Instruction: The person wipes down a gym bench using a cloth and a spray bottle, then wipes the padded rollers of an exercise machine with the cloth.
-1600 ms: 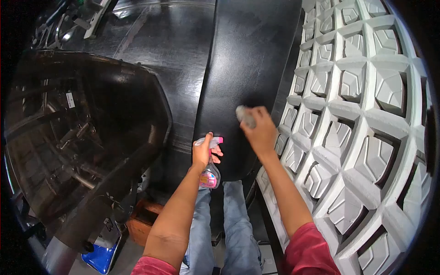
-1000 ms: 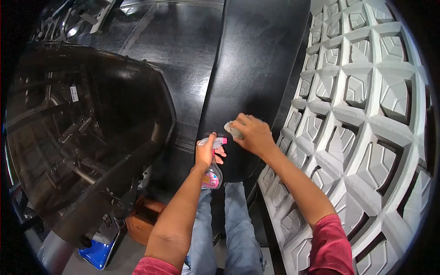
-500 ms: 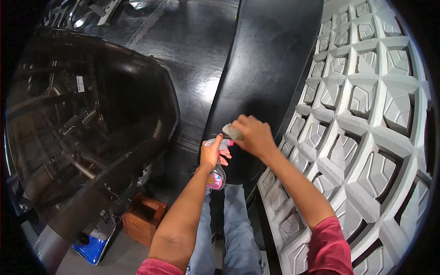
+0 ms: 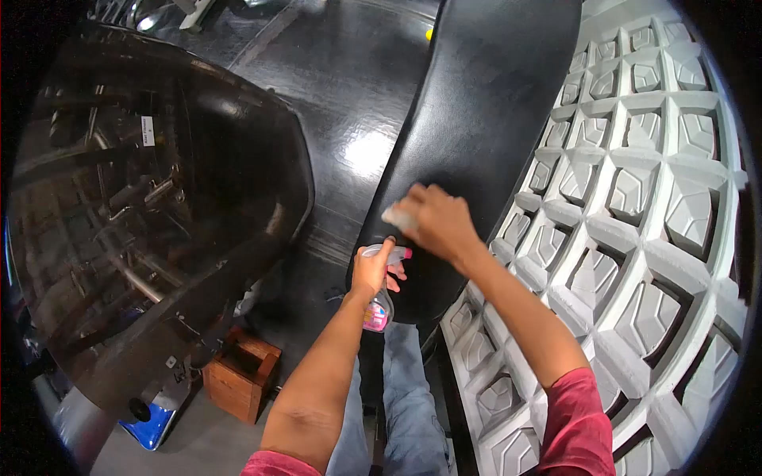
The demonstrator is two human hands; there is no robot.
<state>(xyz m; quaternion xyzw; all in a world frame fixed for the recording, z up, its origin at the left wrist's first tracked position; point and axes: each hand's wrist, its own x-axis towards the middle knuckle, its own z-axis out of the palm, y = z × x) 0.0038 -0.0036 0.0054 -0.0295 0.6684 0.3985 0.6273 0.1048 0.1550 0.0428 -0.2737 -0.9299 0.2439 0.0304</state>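
Note:
My left hand (image 4: 368,274) is closed around the neck of a clear spray bottle (image 4: 379,314) with a pink nozzle and a pink label. The bottle is upright in front of my legs, at the near end of a long black padded bench (image 4: 484,103). Just beyond it, my right hand (image 4: 441,224) grips a pale, bunched cloth (image 4: 398,219) over the bench top. My fingers cover most of the cloth, and I cannot tell if it touches the padding.
A large dark, glossy curved panel (image 4: 230,166) with metal tubes stands to the left. Below it are a wooden box (image 4: 238,379) and a blue object (image 4: 151,427). A white latticed wall (image 4: 627,194) runs along the right. Something yellow (image 4: 429,35) shows by the bench's far left edge.
The view has shifted slightly, so the bench sits further right. My right hand has moved a little away from the bottle along the bench with the cloth. My left hand keeps its hold.

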